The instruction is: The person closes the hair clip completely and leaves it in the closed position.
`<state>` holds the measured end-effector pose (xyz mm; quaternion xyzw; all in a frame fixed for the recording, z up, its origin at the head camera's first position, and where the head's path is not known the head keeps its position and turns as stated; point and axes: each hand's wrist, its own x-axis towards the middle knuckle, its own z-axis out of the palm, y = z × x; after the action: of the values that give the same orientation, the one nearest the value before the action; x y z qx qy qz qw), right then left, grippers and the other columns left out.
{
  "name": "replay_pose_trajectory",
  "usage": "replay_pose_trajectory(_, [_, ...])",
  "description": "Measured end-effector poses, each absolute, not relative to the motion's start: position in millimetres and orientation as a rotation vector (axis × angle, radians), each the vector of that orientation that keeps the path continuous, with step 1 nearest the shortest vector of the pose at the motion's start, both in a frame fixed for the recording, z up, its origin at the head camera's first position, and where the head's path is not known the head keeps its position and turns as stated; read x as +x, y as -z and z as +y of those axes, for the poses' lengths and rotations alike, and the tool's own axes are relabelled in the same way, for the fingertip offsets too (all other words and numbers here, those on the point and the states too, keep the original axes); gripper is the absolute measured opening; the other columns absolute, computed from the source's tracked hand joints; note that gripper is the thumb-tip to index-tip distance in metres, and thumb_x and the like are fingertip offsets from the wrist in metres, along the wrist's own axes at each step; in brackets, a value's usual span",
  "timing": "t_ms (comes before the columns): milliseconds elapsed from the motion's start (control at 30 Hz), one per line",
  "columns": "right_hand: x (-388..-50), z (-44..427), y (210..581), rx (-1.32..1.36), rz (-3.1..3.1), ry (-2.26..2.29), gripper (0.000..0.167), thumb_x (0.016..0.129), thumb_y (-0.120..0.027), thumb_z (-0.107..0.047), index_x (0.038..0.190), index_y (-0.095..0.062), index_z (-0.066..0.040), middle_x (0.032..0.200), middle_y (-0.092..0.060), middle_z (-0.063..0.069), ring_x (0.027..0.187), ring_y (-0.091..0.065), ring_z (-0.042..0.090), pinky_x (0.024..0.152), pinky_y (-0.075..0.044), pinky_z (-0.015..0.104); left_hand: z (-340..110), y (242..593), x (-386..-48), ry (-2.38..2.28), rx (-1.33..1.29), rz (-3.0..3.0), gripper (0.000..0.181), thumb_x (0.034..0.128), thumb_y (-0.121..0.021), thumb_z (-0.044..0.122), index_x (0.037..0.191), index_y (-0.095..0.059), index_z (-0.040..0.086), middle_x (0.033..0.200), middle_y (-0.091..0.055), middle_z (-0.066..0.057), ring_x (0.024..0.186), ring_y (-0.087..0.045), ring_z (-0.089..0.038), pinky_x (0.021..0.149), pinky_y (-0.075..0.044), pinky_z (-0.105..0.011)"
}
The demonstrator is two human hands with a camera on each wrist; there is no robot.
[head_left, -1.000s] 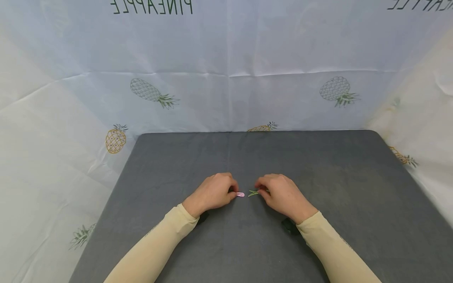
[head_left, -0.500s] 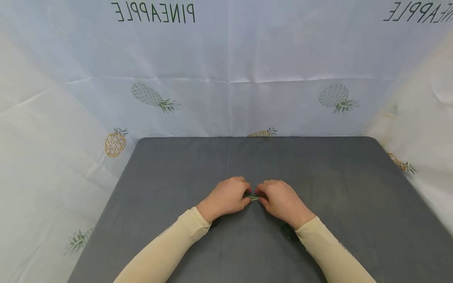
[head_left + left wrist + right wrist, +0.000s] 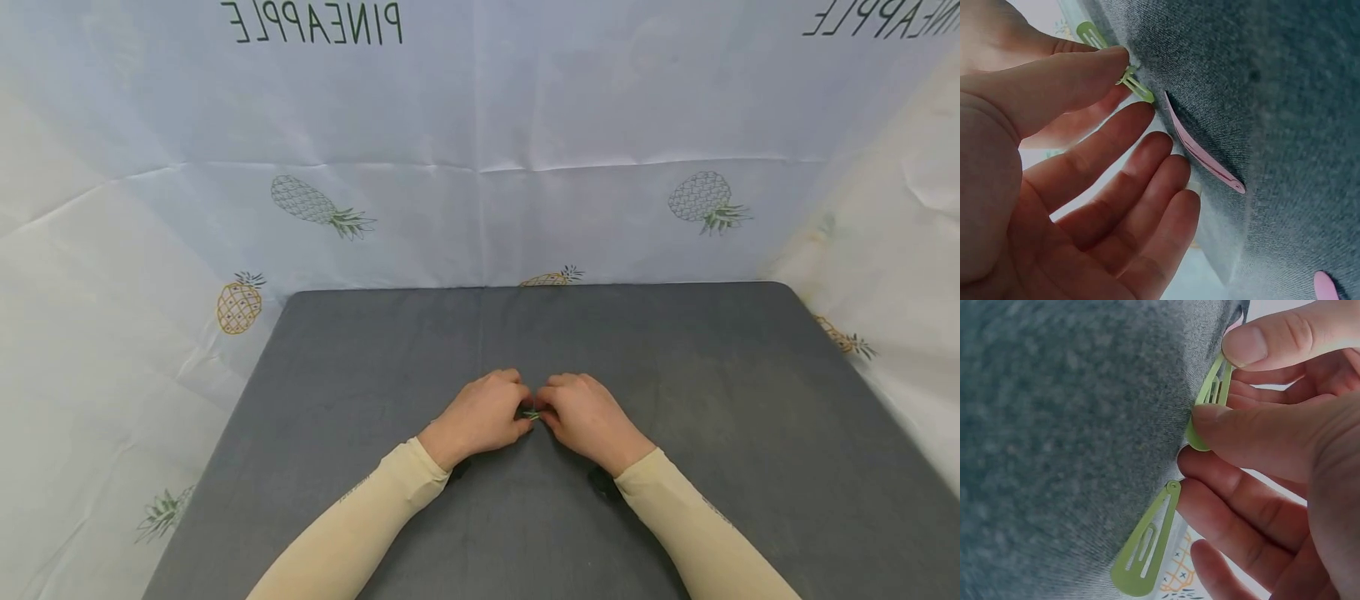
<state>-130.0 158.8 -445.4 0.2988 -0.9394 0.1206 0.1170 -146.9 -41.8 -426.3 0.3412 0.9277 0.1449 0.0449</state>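
Both hands meet over the grey table [image 3: 480, 517]. A green snap hair clip [image 3: 1197, 436] is pinched between my right hand's [image 3: 592, 422] thumb and a finger. My left hand [image 3: 480, 419] has its thumb on the narrow end of that clip and its forefinger close by; the other left fingers are loosely bent. Just past the left fingertips, a pink hair clip [image 3: 1200, 155] lies on the table in the left wrist view. A second green hair clip [image 3: 1136, 580] is under the right fingers. The head view shows only a sliver of green between the hands.
Part of another pink piece [image 3: 1326, 286] shows at the bottom of the left wrist view. A pale pineapple-print cloth [image 3: 480, 100] hangs behind the table and at both sides. Cream sleeves [image 3: 360, 525] cover the forearms.
My left hand has left the pink hair clip at its fingertips and moved right to the green one. The right hand has kept its hold on the green clip; the hands are closer together.
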Motion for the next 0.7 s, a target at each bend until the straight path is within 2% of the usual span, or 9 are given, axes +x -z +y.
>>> replay_pose_trajectory(200, [-128,160,443,0.875,-2.696,-0.380,0.019,0.087,-0.090,-0.008,0.082,-0.076,-0.020,0.078,-0.064,-0.005,0.071,-0.063,0.014,0.086,-0.060,0.045,-45,426,-144,-0.523,1.031,2.848,0.018,0.0986,-0.081,0.029,0.112,-0.082,0.016,0.109,-0.074,-0.001,0.090,-0.068,-0.016,0.074,-0.058,-0.029])
replay_pose_trajectory(333, [-124,159,436,0.874,-2.674,-0.407,0.018,0.088,-0.090,-0.008,0.084,-0.077,-0.020,0.079,-0.066,-0.006,0.072,-0.063,0.013,0.089,-0.059,0.045,-50,423,-140,-0.596,1.031,2.874,0.018,0.0986,-0.081,0.030,0.111,-0.083,0.017,0.109,-0.076,0.001,0.088,-0.069,-0.014,0.072,-0.059,-0.028])
replay_pose_trajectory(567, [-115,155,421,0.884,-2.666,-0.445,0.013,0.089,-0.089,-0.010,0.089,-0.079,-0.018,0.083,-0.068,-0.006,0.075,-0.065,0.014,0.092,-0.059,0.045,-59,417,-133,-0.641,1.133,2.975,0.009,0.0947,-0.080,0.020,0.102,-0.084,0.017,0.098,-0.077,0.002,0.085,-0.071,-0.014,0.071,-0.059,-0.029])
replay_pose_trajectory(700, [-110,152,417,0.893,-2.667,-0.469,0.013,0.089,-0.088,-0.009,0.091,-0.079,-0.019,0.084,-0.069,-0.007,0.076,-0.066,0.014,0.093,-0.059,0.045,-62,415,-128,-0.673,1.161,2.984,0.006,0.0940,-0.078,0.017,0.098,-0.083,0.017,0.094,-0.076,0.001,0.079,-0.067,-0.013,0.067,-0.056,-0.026])
